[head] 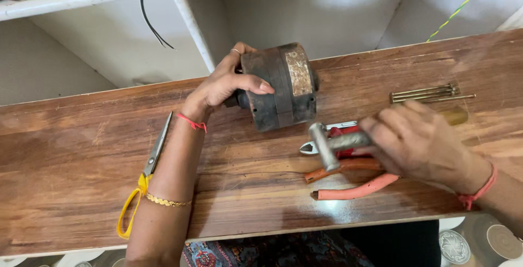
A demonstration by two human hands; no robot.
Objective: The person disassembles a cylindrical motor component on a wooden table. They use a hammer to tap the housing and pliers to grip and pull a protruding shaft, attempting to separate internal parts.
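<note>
A dark, worn cylindrical motor (283, 87) lies on its side at the back of the wooden bench (71, 163). My left hand (223, 84) grips its left end, thumb across the casing. My right hand (417, 141) is closed on the handle of a small steel hammer (325, 144), whose head hangs just right of the motor's lower front. Under that hand lie pliers with orange handles (354, 190) and an adjustable wrench (321, 139).
Scissors with yellow handles (146, 177) lie beside my left forearm. Several long brass bolts (427, 93) rest at the back right. A white frame post (188, 19) and a black cable (148, 19) stand behind the bench.
</note>
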